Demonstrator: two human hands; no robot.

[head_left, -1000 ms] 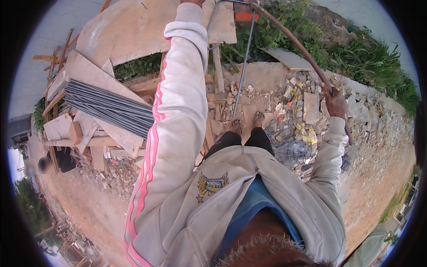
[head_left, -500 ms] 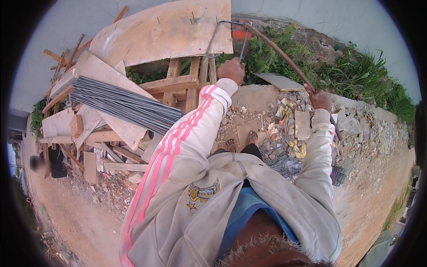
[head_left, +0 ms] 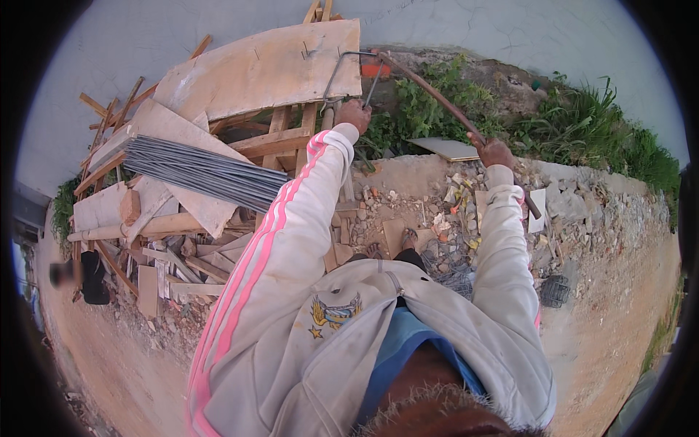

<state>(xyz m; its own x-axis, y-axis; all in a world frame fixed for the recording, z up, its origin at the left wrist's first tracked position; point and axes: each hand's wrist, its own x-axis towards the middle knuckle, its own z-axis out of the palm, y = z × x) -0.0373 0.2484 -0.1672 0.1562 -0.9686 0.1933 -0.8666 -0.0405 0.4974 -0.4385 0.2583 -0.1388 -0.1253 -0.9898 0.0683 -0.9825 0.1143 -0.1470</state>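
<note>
My left hand (head_left: 353,115) is closed around one leg of a bent steel rebar (head_left: 375,84), just below the near edge of a wooden board (head_left: 255,76). The rebar is thin and grey, with several bends, and part of it lies over the board's right end. My right hand (head_left: 494,152) grips a long rusty bending bar (head_left: 438,95), which slants from beside my right forearm up to the rebar. Its far end meets the rebar at the board's right edge. Several short pins stand up from the board.
A bundle of straight steel rods (head_left: 204,173) lies left of my left arm on stacked planks and plywood. Rubble (head_left: 451,197) covers the ground around my feet. Green plants (head_left: 582,127) grow along the wall, near a flat panel (head_left: 445,148). A person in dark clothes (head_left: 95,278) is at far left.
The whole view has shifted a little. My left hand has moved left and away from me with the rebar, and my right hand has moved slightly left with the bending bar. Both grips stay closed.
</note>
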